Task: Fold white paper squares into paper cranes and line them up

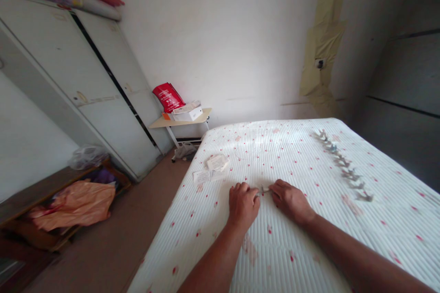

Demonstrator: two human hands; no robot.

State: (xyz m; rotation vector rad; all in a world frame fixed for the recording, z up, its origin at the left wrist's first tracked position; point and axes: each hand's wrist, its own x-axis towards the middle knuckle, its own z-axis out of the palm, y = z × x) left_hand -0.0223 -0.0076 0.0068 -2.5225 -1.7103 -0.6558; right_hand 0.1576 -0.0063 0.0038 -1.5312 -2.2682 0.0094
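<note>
Both of my hands rest low over the middle of the bed, fingers pinched and facing each other. Between them is a small, pale folded paper piece [264,190], partly covered by the fingertips. My left hand [243,201] is closed on its left end. On the other end, my right hand [291,198] pinches with thumb and fingers. Several printed paper pieces [217,163] lie beyond my left hand. To the right, small folded paper figures [343,163] that look like cranes stand in a slanting row.
A quilted white bed cover [288,242] with red dots lies beneath everything. Past its far left corner, a small table [161,123] carries a white box [189,113] and a red bag [168,97]. At left are a cabinet [99,96] and a wooden bench with an orange bag [79,203].
</note>
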